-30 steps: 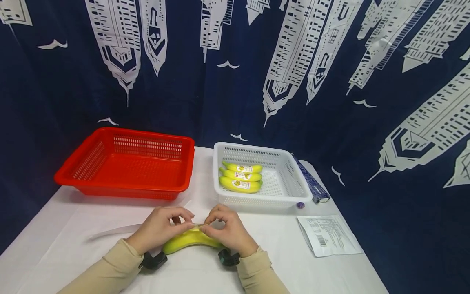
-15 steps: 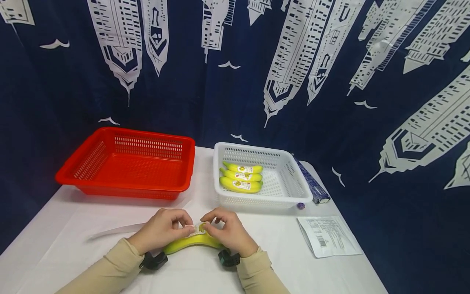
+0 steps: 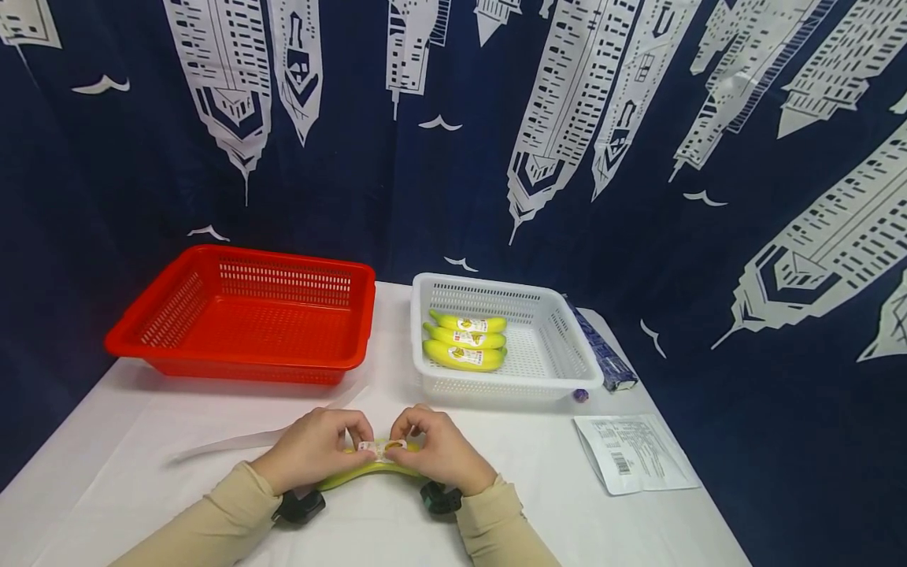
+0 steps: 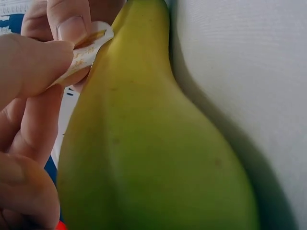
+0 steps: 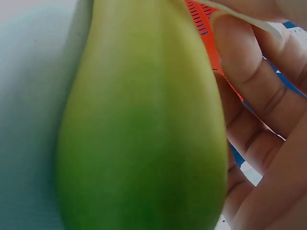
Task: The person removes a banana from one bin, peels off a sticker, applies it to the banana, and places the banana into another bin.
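A yellow-green banana (image 3: 361, 472) lies crosswise on the table between both hands. Just over its upper side is a white label sticker (image 3: 383, 450) with red and yellow print. My left hand (image 3: 315, 447) pinches the label's left end between thumb and finger, while my right hand (image 3: 445, 452) pinches its right end. In the left wrist view the label (image 4: 84, 56) lies along the far side of the banana (image 4: 139, 124), near its narrow part; whether it touches the peel is hard to tell. The banana (image 5: 144, 124) fills the right wrist view, with the label's edge (image 5: 259, 23) between fingers.
A red basket (image 3: 241, 365) stands back left. The white basket (image 3: 510, 385) at back right holds several labelled bananas (image 3: 466, 357). A pale strip (image 3: 227, 446) lies left of the hands. To the right are a white pouch (image 3: 638, 457), a dark blue box (image 3: 605, 354) and a small purple ball (image 3: 580, 395).
The label, seen nearly edge-on at first, has turned its printed face toward the head camera. Both hands have moved it slightly down toward the banana, keeping their pinch.
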### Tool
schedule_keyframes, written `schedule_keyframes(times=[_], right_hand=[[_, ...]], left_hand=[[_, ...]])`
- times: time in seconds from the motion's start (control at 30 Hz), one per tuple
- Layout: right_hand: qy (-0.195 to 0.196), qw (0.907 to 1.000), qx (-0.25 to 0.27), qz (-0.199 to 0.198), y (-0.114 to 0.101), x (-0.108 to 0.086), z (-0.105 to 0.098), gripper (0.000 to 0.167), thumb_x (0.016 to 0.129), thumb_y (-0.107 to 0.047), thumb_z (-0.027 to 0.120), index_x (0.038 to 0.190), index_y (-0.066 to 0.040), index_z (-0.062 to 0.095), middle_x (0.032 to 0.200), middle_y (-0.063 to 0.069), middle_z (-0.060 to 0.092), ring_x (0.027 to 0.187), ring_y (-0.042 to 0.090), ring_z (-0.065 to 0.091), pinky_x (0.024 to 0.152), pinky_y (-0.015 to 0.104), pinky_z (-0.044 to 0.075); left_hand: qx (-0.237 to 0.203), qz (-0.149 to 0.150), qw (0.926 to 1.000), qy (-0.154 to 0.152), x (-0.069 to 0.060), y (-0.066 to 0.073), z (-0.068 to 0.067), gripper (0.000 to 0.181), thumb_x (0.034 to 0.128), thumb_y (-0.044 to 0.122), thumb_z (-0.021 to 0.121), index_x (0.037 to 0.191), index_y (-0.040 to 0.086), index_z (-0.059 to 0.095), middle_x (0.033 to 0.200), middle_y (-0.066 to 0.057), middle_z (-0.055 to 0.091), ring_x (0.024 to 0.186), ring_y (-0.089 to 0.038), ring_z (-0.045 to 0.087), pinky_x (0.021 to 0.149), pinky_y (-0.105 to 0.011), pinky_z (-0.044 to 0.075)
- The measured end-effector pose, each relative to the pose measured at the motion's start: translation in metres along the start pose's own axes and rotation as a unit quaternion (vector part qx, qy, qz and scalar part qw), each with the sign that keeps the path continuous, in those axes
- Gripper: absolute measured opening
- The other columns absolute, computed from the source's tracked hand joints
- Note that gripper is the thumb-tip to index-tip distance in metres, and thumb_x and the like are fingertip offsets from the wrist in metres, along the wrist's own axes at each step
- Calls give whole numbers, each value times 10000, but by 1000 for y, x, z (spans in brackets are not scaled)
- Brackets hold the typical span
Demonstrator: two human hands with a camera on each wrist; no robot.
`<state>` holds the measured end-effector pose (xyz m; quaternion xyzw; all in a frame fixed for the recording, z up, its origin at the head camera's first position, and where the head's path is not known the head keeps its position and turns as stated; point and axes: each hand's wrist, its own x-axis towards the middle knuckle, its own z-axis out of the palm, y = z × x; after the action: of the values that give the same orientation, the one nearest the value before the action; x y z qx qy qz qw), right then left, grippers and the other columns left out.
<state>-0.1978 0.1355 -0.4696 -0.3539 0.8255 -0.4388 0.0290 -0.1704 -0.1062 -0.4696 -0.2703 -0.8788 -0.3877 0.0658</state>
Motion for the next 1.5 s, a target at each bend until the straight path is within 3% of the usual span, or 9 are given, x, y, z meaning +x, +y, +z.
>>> schedule_keyframes(times=[0.2, 0.43, 0.67, 0.8, 0.93, 1.1, 1.27, 1.5], right_hand=[[-44, 9999, -66, -66, 1, 0, 1, 206, 829, -83, 837, 847, -196, 665, 838, -62, 643, 843, 69, 582, 833, 306, 537], [-46, 9995, -303, -16, -3, 1, 3, 241, 814, -47, 820, 874, -200, 643, 849, -97, 600, 822, 30, 572, 779, 237, 549], [-21, 9987, -507, -81, -1, 2, 6, 390, 832, -83, 830, 1182, -76, 658, 912, -17, 616, 830, 132, 598, 781, 245, 551], [-188, 9977, -540, 355, 2, 3, 7, 286, 870, -185, 808, 1134, -117, 724, 961, -84, 672, 846, 26, 600, 778, 202, 524], [-292, 9975, -273, 578, 6, 3, 7, 172, 877, -206, 802, 1034, -162, 749, 928, -103, 708, 812, -1, 614, 746, 199, 527], [-213, 9985, 91, 486, 7, 2, 7, 202, 867, -124, 794, 1057, -167, 744, 971, -55, 719, 831, 57, 634, 754, 216, 538], [-179, 9977, 447, 482, 8, 0, 7, 185, 906, -94, 742, 1073, -172, 724, 1037, -18, 730, 917, 82, 664, 805, 231, 550], [113, 9944, 876, 572, 11, 3, 12, 156, 916, -110, 759, 1019, -148, 649, 1043, 20, 700, 947, 120, 690, 812, 248, 551]], left_hand=[[33, 108, 9999, 49, -1, 0, 2, 240, 803, 249, 863, 795, 356, 649, 701, 262, 588, 551, 41, 446, 519, -187, 361], [416, 159, 9989, 159, 0, -3, 6, 276, 780, 239, 865, 792, 352, 613, 717, 260, 568, 635, 42, 460, 569, -187, 382], [530, -230, 9982, 165, -1, -5, 6, 305, 760, 301, 893, 847, 355, 606, 767, 207, 573, 650, 22, 481, 583, -208, 398], [486, -516, 9974, 120, -1, -6, 5, 319, 748, 366, 909, 891, 336, 626, 813, 164, 566, 688, 20, 511, 598, -215, 416], [289, -729, 9969, -16, -1, -6, 5, 328, 752, 398, 906, 902, 309, 629, 811, 120, 548, 708, -3, 527, 629, -219, 434], [168, -763, 9967, -204, -1, -9, 7, 418, 774, 454, 879, 1060, 245, 657, 886, 155, 654, 801, 8, 593, 723, -237, 487], [138, -618, 9975, -315, 0, -13, 10, 265, 828, 434, 835, 1014, 312, 691, 861, 226, 660, 802, 28, 588, 734, -233, 483], [-161, -434, 9988, 142, 1, -12, 13, 257, 868, 336, 810, 1047, 312, 627, 928, 200, 647, 875, -11, 602, 769, -258, 489]])
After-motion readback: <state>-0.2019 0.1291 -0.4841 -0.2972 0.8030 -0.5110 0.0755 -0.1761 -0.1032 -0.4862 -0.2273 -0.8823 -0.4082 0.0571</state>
